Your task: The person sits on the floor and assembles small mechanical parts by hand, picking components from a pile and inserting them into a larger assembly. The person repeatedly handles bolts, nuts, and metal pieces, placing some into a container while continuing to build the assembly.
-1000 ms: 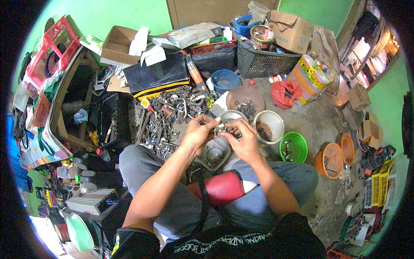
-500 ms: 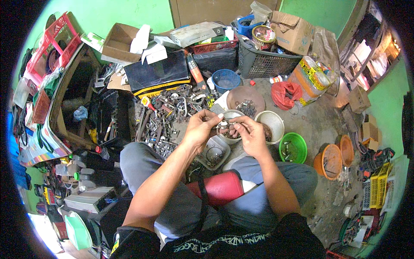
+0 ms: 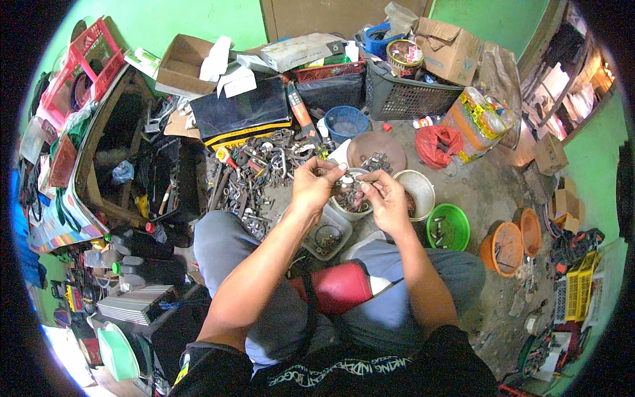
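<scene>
The person sits low on the floor, knees apart, with both hands raised together over a small pale tub of dark metal bits (image 3: 349, 202). The left hand (image 3: 312, 185) is curled, thumb and fingertips pinched on a small silvery metal part (image 3: 345, 178); the right hand (image 3: 382, 197) is closed the same way on the part's other side. The part is tiny between the fingers, and its long axis seems to run across from one hand to the other, roughly level, though its ends are too small to tell apart.

Just below the hands stands a clear square plastic container holding metal rings (image 3: 326, 235). To the right sit a white round bucket (image 3: 419, 188) and a green plastic bowl (image 3: 448, 227), then two orange bowls (image 3: 509, 241) farther out. A heap of grey wrenches and loose steel hardware (image 3: 254, 175) spreads over the bare concrete floor (image 3: 493, 192) to the left of the hands. Behind it lie a black and yellow tool bag (image 3: 241, 112), a blue round tub (image 3: 345, 122) and a dark mesh basket (image 3: 403, 96). Green walls (image 3: 198, 20) close the cluttered room.
</scene>
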`<state>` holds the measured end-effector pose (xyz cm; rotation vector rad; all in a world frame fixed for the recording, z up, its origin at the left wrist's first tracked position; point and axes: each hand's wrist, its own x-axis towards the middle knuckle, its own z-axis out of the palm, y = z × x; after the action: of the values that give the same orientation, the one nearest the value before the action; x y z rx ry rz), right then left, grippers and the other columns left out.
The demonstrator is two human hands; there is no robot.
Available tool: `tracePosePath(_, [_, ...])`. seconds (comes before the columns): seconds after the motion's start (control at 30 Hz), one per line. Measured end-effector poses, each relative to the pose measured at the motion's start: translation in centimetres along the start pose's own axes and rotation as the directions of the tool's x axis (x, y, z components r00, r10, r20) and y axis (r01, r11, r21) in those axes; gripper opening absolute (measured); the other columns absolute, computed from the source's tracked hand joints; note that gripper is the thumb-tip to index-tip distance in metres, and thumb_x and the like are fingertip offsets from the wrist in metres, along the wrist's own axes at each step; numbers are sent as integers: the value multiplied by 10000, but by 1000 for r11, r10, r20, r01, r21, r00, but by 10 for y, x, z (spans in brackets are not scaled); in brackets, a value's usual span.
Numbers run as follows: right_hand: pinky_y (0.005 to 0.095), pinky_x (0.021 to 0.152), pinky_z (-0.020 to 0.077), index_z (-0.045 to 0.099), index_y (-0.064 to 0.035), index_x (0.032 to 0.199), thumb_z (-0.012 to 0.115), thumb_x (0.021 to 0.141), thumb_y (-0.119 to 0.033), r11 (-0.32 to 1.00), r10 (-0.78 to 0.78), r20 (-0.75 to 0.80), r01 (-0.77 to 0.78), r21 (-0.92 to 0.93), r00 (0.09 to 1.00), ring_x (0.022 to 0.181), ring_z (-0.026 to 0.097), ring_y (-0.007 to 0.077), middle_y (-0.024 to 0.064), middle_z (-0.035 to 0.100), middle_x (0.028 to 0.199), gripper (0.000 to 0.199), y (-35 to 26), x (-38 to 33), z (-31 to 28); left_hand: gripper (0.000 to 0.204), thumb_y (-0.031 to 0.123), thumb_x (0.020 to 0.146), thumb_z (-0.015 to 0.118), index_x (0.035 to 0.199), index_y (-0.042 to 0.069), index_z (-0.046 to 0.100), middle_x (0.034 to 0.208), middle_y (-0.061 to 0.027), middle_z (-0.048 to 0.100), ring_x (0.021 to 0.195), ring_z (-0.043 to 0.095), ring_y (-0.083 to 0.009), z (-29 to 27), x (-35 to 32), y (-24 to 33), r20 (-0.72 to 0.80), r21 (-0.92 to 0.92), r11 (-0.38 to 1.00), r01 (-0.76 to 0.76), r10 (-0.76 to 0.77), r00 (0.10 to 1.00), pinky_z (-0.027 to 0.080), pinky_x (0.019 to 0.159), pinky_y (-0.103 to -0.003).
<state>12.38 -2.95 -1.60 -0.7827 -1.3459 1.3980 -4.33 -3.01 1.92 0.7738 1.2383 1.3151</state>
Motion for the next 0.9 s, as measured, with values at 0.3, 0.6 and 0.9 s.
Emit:
tracePosePath(0.3, [291, 653, 560, 574, 29, 1049, 550, 963, -43, 999, -33, 17, 34, -35, 999, 763, 592, 123, 88, 624, 932, 115, 1, 2, 4, 160, 70, 878, 697, 895, -34, 576, 831, -101, 626, 728, 650, -189, 5, 7, -3, -68, -1, 1000, -3, 3, 998, 609, 623, -347])
tracePosePath(0.6, [305, 618, 567, 611, 25, 1009, 603, 942, -68, 999, -30, -15, 30, 30, 999, 702, 607, 133, 72, 633, 837, 115, -17, -9, -14, 222, 132, 894, 695, 931, -18, 536, 897, -124, 608, 821, 623, -219, -42, 41, 16, -382, -225, 958, -176, 79, 921, 579, 706, -354])
tracePosePath(0.9, [279, 569, 547, 641, 40, 1027, 672, 881, -56, 908, 167, -335, -277, -314, 927, 752, 657, 158, 121, 685, 919, 177, 74, 9, -43, 159, 30, 893, 653, 929, -13, 504, 975, -130, 564, 863, 638, -240, -37, 3, -8, -29, -247, 954, 172, -185, 982, 644, 736, -377])
